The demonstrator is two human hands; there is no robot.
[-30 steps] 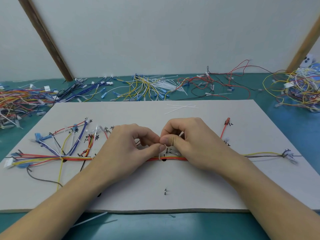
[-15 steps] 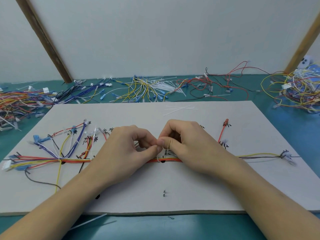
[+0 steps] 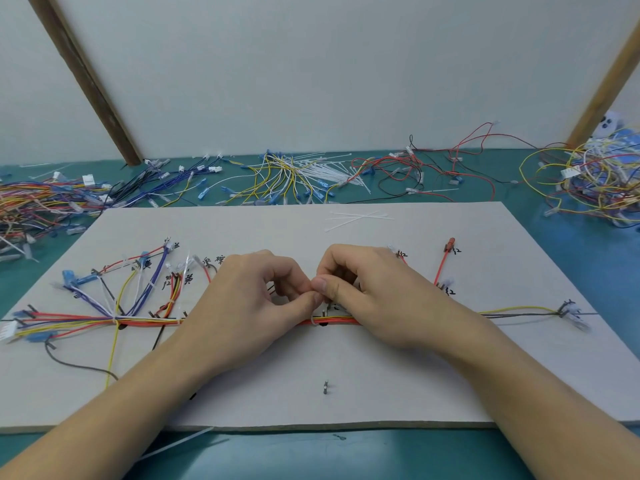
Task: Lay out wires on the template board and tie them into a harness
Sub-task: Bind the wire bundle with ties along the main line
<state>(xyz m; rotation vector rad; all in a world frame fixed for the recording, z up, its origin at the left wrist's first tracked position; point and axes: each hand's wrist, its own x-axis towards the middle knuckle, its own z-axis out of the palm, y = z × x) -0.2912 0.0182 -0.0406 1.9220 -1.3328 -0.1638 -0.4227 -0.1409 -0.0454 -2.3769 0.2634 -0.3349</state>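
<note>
A white template board (image 3: 346, 375) lies on the green table, with a bundle of red, yellow and orange wires (image 3: 339, 320) running left to right across its middle. My left hand (image 3: 249, 306) and my right hand (image 3: 374, 299) meet thumb to thumb just above the bundle. Both pinch a thin white cable tie (image 3: 314, 320) looped round the wires. Fanned wire ends with blue and white connectors (image 3: 114, 292) spread over the board's left part. A yellow and grey pair (image 3: 519, 310) runs to a connector at the right.
Spare white cable ties (image 3: 356, 218) lie on the board's far side. Loose wire piles cover the table at the far left (image 3: 41, 206), far middle (image 3: 298, 181) and far right (image 3: 595, 181). A small metal pin (image 3: 325, 388) stands near the board's front edge.
Both hands stay at the same spot on the bundle, with the fingertips shifting slightly on the tie. The view has tilted a little.
</note>
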